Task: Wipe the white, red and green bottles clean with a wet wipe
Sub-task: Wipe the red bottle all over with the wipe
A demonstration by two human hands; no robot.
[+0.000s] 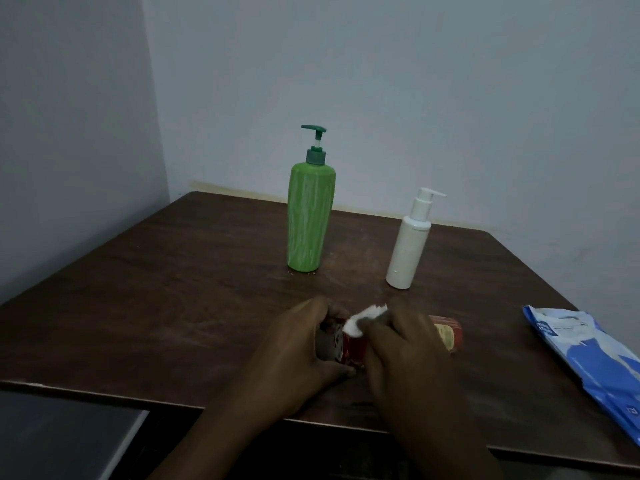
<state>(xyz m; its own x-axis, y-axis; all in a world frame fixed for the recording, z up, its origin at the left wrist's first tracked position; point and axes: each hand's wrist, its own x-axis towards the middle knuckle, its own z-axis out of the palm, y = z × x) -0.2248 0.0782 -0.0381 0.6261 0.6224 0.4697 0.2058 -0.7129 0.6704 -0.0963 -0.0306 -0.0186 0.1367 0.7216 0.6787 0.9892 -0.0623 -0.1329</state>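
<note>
Lighting dim, bluish, diffuse. Right hand [412, 351] is rendered slightly blurred at the grip; faint shadow is cast on table [173, 306] beneath it.

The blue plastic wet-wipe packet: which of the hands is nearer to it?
Right. The right hand, holding a white wipe on the red bottle, is left of the blue plastic packet; the left hand grips the bottle's other end, farther left.

We read no text with certainty here. The blue wipes pack [595, 362] carries large pale characters and a small mark near its front corner, all too blurred to make out. The yellowish label on the red bottle [452, 332] is equally illegible.
</note>
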